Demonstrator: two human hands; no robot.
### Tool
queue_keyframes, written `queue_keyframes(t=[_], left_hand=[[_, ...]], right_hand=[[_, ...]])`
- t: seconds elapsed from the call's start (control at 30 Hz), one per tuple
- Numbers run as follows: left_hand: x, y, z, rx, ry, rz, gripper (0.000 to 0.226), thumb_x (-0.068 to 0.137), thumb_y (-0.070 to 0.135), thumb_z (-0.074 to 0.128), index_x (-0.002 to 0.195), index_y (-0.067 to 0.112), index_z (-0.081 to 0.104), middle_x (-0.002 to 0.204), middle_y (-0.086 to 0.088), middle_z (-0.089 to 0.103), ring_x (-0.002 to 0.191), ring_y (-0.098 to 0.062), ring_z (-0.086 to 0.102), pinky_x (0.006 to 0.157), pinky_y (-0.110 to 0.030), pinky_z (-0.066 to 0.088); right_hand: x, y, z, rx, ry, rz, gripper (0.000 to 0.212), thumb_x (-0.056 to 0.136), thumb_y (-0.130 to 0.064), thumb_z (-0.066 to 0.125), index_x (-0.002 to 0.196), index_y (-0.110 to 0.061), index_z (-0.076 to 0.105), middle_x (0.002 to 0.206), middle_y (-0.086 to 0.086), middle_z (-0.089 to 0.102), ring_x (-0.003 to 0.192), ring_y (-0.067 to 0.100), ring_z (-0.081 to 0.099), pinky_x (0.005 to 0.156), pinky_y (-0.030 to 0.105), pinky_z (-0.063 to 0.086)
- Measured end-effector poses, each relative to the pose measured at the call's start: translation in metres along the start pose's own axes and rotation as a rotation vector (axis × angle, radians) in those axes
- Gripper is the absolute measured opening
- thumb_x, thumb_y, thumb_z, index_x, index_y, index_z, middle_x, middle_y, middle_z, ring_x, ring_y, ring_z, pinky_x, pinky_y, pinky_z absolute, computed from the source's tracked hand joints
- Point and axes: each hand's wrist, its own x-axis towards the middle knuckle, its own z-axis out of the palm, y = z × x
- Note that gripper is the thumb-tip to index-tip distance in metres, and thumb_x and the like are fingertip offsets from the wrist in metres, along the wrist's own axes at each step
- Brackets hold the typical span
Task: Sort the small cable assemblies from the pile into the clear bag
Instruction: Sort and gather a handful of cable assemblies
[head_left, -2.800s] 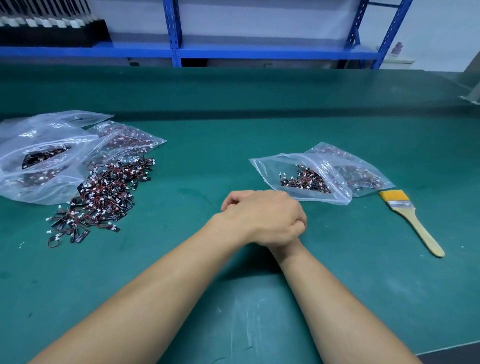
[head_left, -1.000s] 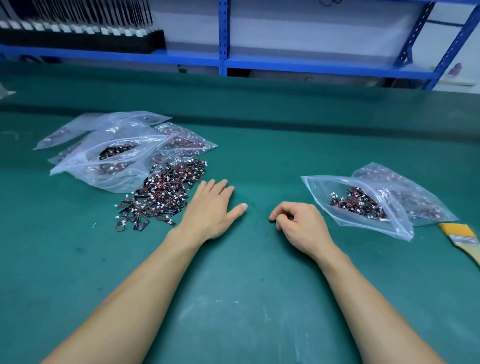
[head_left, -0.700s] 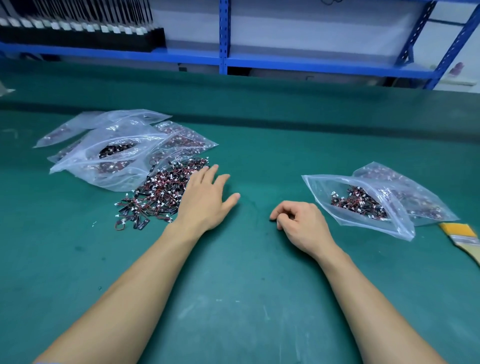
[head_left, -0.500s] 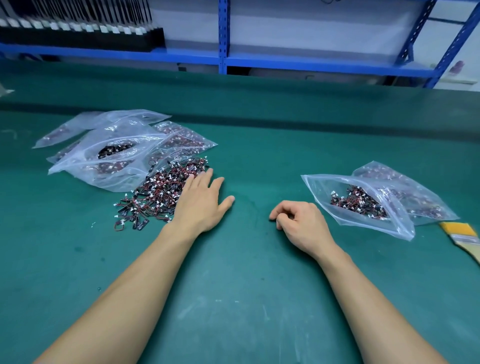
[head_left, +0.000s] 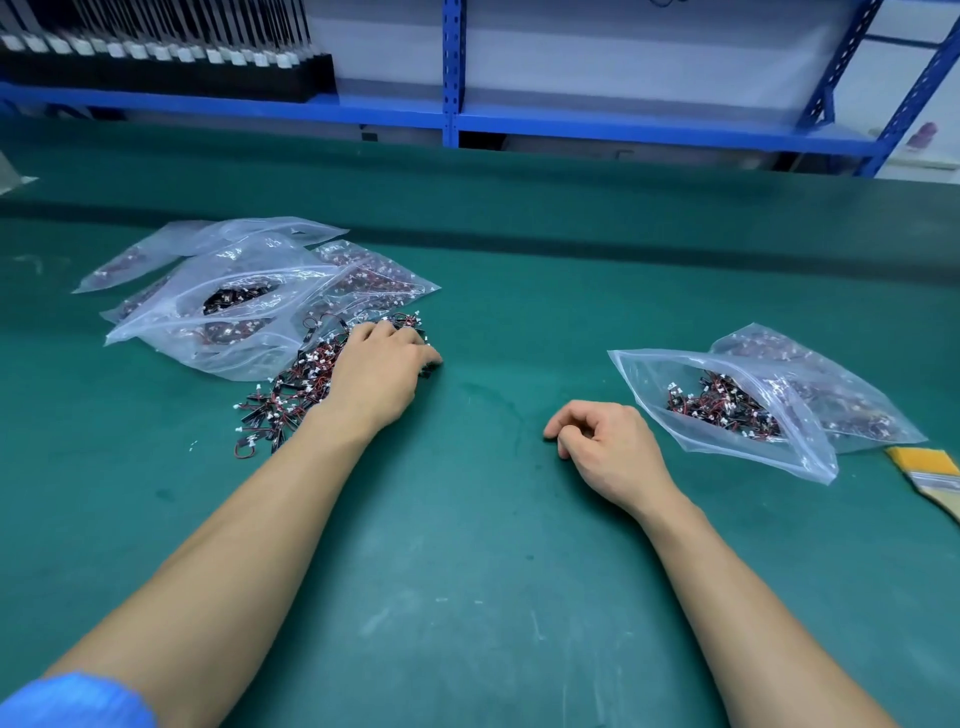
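At the back of the bench, blue shelving (head_left: 452, 78) runs across the view, and a black rack (head_left: 156, 67) of white-tipped parts sits on its left shelf; below it a green mat (head_left: 467, 571) covers the work surface. Far left on the mat lies a heap of clear bags (head_left: 234, 312), overlapping one another, some with dark wiring inside; the pile (head_left: 291, 389) of loose cable assemblies (red and black wire with small white connectors) spreads from the heap's near right edge, touching the plastic. Well apart to the right lies the clear bag (head_left: 727, 415), its mouth toward the middle of the mat, with a small cluster of assemblies inside; a second bag (head_left: 841, 384) lies behind it and partly under it; a brush (head_left: 930, 478) with yellow bristles lies just beside the bags, cut off by the right edge.

The left hand (head_left: 379, 374) lies on the right end of the pile, knuckles raised, fingers (head_left: 387, 332) bent down into the wires, thumb against a black piece at the pile's edge; the fingertips are buried, so whether anything is pinched cannot be told. The right hand (head_left: 608, 447) rests on the mat between the pile and the clear bag, nearer the bag but apart from it; its fingers are loosely curled toward the palm and hold nothing. A blue sleeve (head_left: 72, 701) shows on the left arm at the lower left corner.
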Motion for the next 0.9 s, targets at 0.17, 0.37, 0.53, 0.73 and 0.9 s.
queue_keyframes(t=[0.17,0.37,0.53,0.73,0.9], left_hand=[[0.014,-0.008,-0.009,-0.073,0.071,0.006,0.021,0.097,0.019,0.061,0.111,0.03,0.07,0.11,0.003,0.067,0.105,-0.025,0.058,0.086,-0.037,0.043],[0.016,-0.019,-0.024,-0.333,0.345,-0.079,0.016,0.092,0.007,0.064,0.104,0.013,0.074,0.101,-0.007,0.07,0.098,-0.032,0.063,0.081,-0.046,0.052],[0.01,-0.018,-0.046,-0.466,0.614,-0.042,0.015,0.093,0.006,0.063,0.102,0.009,0.074,0.097,-0.006,0.07,0.087,-0.022,0.063,0.081,-0.034,0.051],[-0.012,0.02,-0.054,-0.965,0.34,-0.144,0.021,0.084,0.005,0.074,0.09,0.025,0.074,0.079,0.014,0.07,0.064,-0.006,0.061,0.064,-0.014,0.048],[-0.033,0.054,-0.031,-1.328,-0.049,-0.188,0.033,0.084,0.006,0.077,0.111,0.023,0.069,0.086,0.001,0.076,0.074,-0.018,0.071,0.075,-0.029,0.059]], right_hand=[[0.001,0.0,0.0,-0.002,0.001,-0.001,0.026,0.068,-0.028,0.043,0.071,-0.035,0.067,0.062,-0.017,0.066,0.056,0.004,0.053,0.056,0.023,0.033],[0.001,0.001,0.001,-0.001,0.006,-0.004,0.026,0.068,-0.028,0.043,0.071,-0.034,0.068,0.061,-0.018,0.066,0.056,0.003,0.053,0.055,0.023,0.033],[0.002,0.002,0.001,-0.003,0.001,0.0,0.025,0.068,-0.028,0.043,0.071,-0.035,0.067,0.062,-0.017,0.066,0.056,0.004,0.053,0.056,0.024,0.034],[0.002,0.001,0.0,-0.005,0.002,0.001,0.025,0.069,-0.029,0.043,0.071,-0.035,0.067,0.062,-0.02,0.066,0.059,0.0,0.054,0.055,0.024,0.033],[0.002,0.002,0.001,-0.022,0.004,-0.002,0.024,0.078,-0.017,0.053,0.071,-0.035,0.067,0.062,-0.019,0.066,0.059,0.002,0.054,0.056,0.025,0.036]])
